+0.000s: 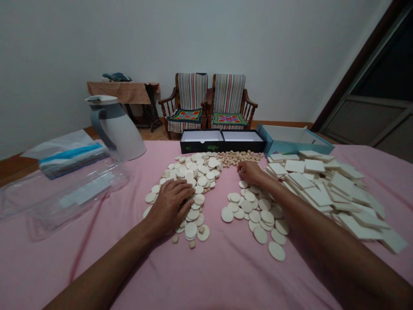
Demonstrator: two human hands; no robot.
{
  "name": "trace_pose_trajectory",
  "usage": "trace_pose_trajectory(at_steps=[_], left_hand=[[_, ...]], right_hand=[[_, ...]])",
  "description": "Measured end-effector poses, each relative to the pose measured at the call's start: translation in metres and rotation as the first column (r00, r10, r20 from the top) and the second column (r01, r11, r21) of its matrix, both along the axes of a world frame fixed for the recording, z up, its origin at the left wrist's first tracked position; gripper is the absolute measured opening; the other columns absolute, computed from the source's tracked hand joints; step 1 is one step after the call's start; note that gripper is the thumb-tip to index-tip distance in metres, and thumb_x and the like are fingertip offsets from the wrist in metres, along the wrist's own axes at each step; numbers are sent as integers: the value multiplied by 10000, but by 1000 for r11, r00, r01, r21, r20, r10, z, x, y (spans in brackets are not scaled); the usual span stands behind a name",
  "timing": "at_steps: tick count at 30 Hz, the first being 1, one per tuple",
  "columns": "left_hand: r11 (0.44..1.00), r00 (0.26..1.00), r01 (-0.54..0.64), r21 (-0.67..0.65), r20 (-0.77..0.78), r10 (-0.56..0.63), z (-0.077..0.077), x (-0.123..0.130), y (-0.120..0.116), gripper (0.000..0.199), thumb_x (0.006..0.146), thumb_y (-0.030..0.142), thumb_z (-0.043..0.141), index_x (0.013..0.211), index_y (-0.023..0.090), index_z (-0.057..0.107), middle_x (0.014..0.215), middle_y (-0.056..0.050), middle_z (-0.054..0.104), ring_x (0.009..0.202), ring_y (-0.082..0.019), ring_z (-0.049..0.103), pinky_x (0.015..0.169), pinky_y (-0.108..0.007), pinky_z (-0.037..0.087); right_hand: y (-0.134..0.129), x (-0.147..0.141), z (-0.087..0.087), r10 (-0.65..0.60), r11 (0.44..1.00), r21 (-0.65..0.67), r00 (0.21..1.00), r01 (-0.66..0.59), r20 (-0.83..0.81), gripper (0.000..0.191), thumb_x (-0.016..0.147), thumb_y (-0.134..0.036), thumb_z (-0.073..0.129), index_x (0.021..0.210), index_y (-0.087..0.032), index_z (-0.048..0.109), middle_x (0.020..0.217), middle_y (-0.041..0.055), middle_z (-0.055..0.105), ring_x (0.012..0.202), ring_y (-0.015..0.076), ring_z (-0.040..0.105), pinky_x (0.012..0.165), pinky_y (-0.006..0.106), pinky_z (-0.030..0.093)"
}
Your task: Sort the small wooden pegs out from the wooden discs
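Palm down, my left hand (pixel 171 202) lies on the left pile of pale round wooden discs (pixel 193 170), its fingers stretched out. A few small wooden cubes (pixel 192 244) lie at the near end of that pile. My right hand (pixel 251 173) is closed, fingers curled down at the near edge of a heap of small wooden cubes (pixel 230 158). Whatever it may hold is hidden. Below the right wrist spreads a second group of round discs (pixel 247 206), partly covered by my forearm.
Square wooden tiles (pixel 318 189) are heaped at the right. A black divided box (pixel 201 147) and a blue box (pixel 300 147) stand at the back. On the left are a white-and-grey jug (pixel 124 133), a blue packet (pixel 72 159) and clear plastic packaging (pixel 90 189). Pink cloth (pixel 219 275) covers the table.
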State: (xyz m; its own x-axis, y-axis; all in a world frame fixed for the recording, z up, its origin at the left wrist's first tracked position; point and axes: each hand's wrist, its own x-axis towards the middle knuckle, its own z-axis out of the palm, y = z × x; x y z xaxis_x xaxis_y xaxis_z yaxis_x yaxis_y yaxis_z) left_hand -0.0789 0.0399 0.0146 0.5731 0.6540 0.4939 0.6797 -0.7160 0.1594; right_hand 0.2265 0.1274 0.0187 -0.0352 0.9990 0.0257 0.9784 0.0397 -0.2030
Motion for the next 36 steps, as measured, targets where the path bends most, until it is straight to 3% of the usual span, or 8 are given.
trace_pose_trajectory(at_steps=[9,12,15,22,26,31,34,36], left_hand=[[1000,999,-15,-2,-43,15,-2,-1,2,235,887,227,556,1092,181,661,1137,-86,692,1153,-279,552,1020,-526,382],[1000,999,-13,-12,-38,12,0,0,1,234,889,228,555,1088,175,666,1131,-90,694,1142,-282,557,1011,-530,388],[1000,1000,-9,-20,-17,9,1,1,0,231,887,229,555,1083,186,670,1126,-90,693,1139,-281,560,1012,-535,387],[1000,1000,-11,-17,-3,11,-2,0,0,228,884,237,561,1079,197,672,1123,-90,692,1150,-289,553,1007,-545,388],[1000,1000,-1,-6,17,1,-3,0,1,224,881,245,569,1075,205,675,1117,-92,694,1139,-287,564,998,-544,397],[1000,1000,2,2,4,-2,-2,0,2,223,880,231,562,1069,191,674,1107,-95,699,1126,-288,572,993,-545,399],[1000,1000,5,-6,9,-5,-2,0,2,226,872,220,565,1068,196,675,1103,-93,702,1126,-285,572,991,-538,402],[1000,1000,5,-9,11,-5,-1,0,2,226,871,223,566,1067,203,677,1098,-89,703,1124,-282,574,998,-535,397]], right_hand=[[4,8,41,-95,950,299,995,93,-10,358,863,-158,524,1209,-132,616,1187,182,566,984,246,593,797,299,419],[-28,-23,43,179,944,294,980,-148,-81,221,873,-144,510,1018,-147,677,979,109,624,849,191,588,767,283,414],[-74,-59,39,512,856,219,824,-468,-242,180,811,-56,532,905,-152,652,858,51,630,774,149,561,714,247,408],[-142,-103,15,692,697,110,624,-708,-363,150,803,-46,500,855,-164,577,924,46,588,768,128,516,675,235,392],[-136,-102,4,664,732,113,668,-671,-337,176,792,-18,463,838,-166,545,901,37,563,762,126,496,669,234,380],[-100,-71,20,407,904,223,893,-365,-191,242,782,0,458,931,-151,574,972,80,548,798,160,503,671,266,383],[-94,-61,30,292,908,353,944,-224,-151,274,824,-14,442,1014,-151,584,1081,118,533,872,186,517,693,286,398],[-103,-67,31,402,884,340,893,-321,-204,233,840,-41,472,997,-160,596,1031,96,558,851,174,526,709,283,409]])
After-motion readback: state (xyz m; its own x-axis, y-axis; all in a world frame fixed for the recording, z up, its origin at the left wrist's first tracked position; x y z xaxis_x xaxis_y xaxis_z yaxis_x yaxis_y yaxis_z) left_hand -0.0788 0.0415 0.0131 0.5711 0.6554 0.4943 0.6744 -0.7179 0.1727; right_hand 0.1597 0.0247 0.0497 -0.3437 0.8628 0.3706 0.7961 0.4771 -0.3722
